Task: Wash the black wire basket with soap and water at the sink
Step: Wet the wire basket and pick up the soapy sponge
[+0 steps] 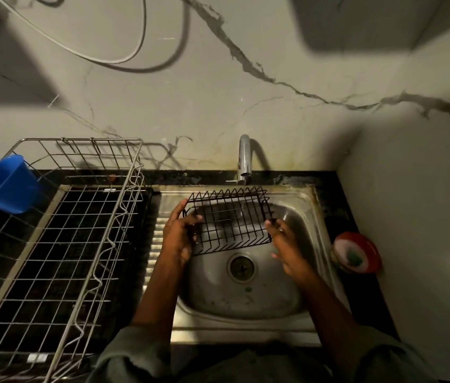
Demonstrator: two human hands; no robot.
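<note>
1. Sleeves (135, 352), grey-green and pushed up, fill the bottom edge; two bare forearms reach forward from them over the sink (246, 331).
2. Basket (229, 221): black wire, rectangular and shallow, with a floor of close parallel rods and low sides. Its far rim carries a zigzag row of wire points. It holds nothing, and the steel bowl shows through its mesh.
3. Position of the basket: held in the air above the far half of the sink bowl, tilted with its far edge higher, just in front of the tap (244, 158) and beyond the drain (242, 268).
4. Left hand (178, 236): fingers curled round the basket's left end, thumb over the near-left corner.
5. Right hand (287, 246): at the basket's right end, fingertips pinching the near-right corner wire; the other fingers lie fairly straight. The hands are apart, one at each end of the basket.
6. Sink: steel, one round-cornered bowl with a ribbed drainboard on its left. The bowl holds only dark specks near the drain.
7. Rack (60, 244): a large steel wire dish rack on the dark table (353, 299) left of the sink, with no dishes in it. A blue cup (5, 185) hangs tilted at its far-left corner.
8. Tub (356, 252): a round red container on the table just right of the sink, holding a pale mass with a green patch.
</note>
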